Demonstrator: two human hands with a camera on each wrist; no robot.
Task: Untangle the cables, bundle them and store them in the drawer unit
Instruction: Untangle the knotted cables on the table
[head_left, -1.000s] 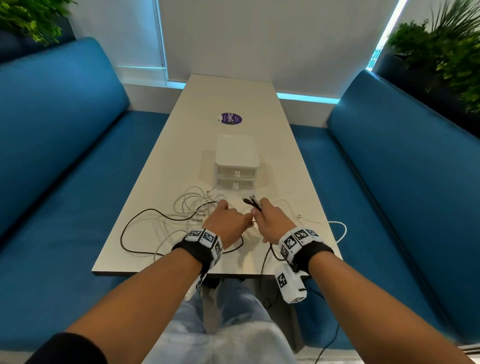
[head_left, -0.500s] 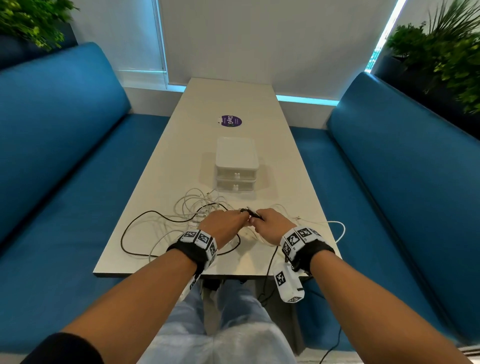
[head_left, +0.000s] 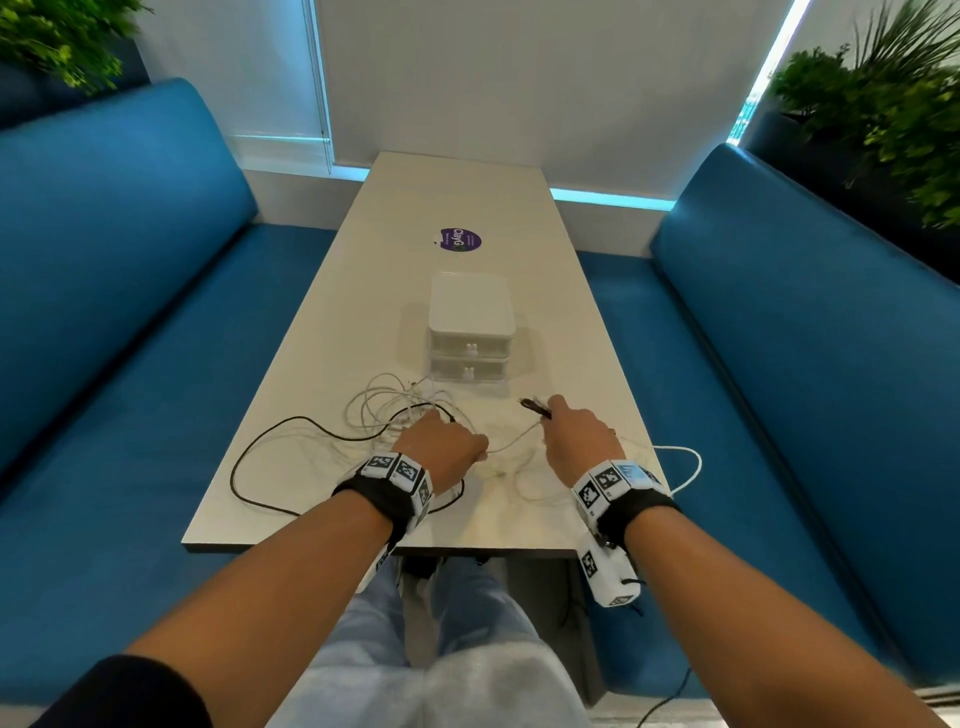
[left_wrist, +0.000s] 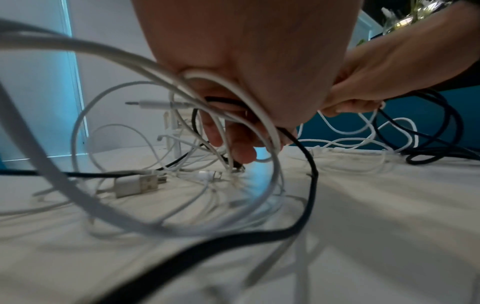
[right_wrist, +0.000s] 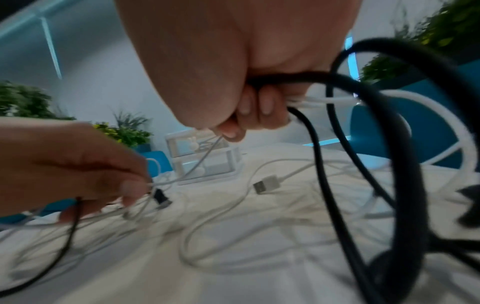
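A tangle of white cables (head_left: 395, 410) and a black cable (head_left: 244, 467) lies on the near end of the table. My left hand (head_left: 441, 447) grips a bunch of white and black strands (left_wrist: 262, 123) at the tangle's right side. My right hand (head_left: 576, 434) holds a black cable (right_wrist: 319, 156) together with a white one, and the black plug end (head_left: 535, 408) sticks out past its fingers. A thin white cable (head_left: 511, 441) runs taut between the two hands. The white two-drawer unit (head_left: 470, 332) stands just beyond them, both drawers closed.
The white table (head_left: 467, 197) is narrow, with blue benches (head_left: 130, 338) on both sides. A purple sticker (head_left: 453, 240) lies behind the drawer unit. A white loop (head_left: 685, 462) hangs over the right edge. Loose USB plugs (left_wrist: 137, 185) lie on the table.
My hands were touching in front of the drawer unit; they have drawn apart, the right one moving right with the black plug, pulling a white cable tight between them.
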